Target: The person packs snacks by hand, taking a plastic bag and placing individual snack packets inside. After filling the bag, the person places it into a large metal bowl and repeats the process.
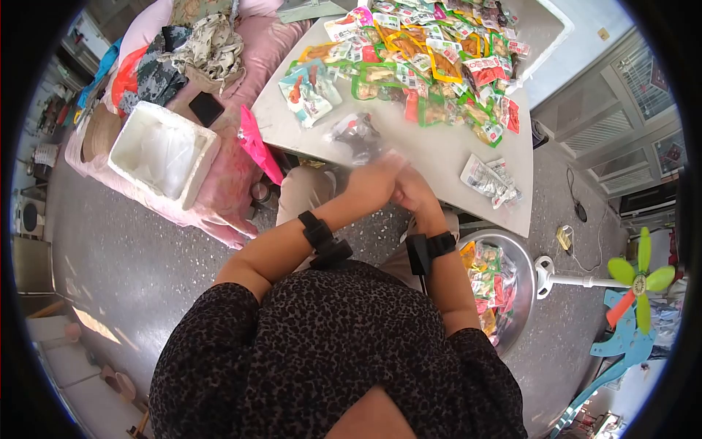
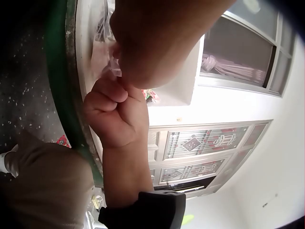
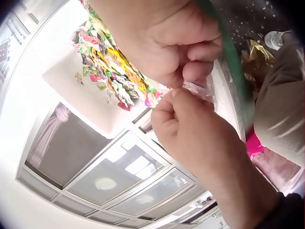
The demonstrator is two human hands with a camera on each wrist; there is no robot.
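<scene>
A clear plastic bag with dark contents [image 1: 355,137] lies at the table's near edge in the head view. Just in front of it the left hand [image 1: 373,181] and right hand [image 1: 414,192] meet, both pinching its gathered clear plastic. In the left wrist view, the right hand [image 2: 112,112] has curled fingers around the twisted plastic [image 2: 112,67]; the left hand's fingertips are mostly hidden there. The right wrist view has the left hand [image 3: 190,121] touching the right hand [image 3: 183,45], with clear plastic [image 3: 202,90] between and behind them.
Colourful food packets [image 1: 431,62] cover the back of the table [image 1: 439,172]; a few silver ones [image 1: 490,179] lie at right. A metal basin [image 1: 521,293] of packets stands below right. At left, a white foam box [image 1: 197,172] and dark phone [image 1: 206,109] rest on pink bedding.
</scene>
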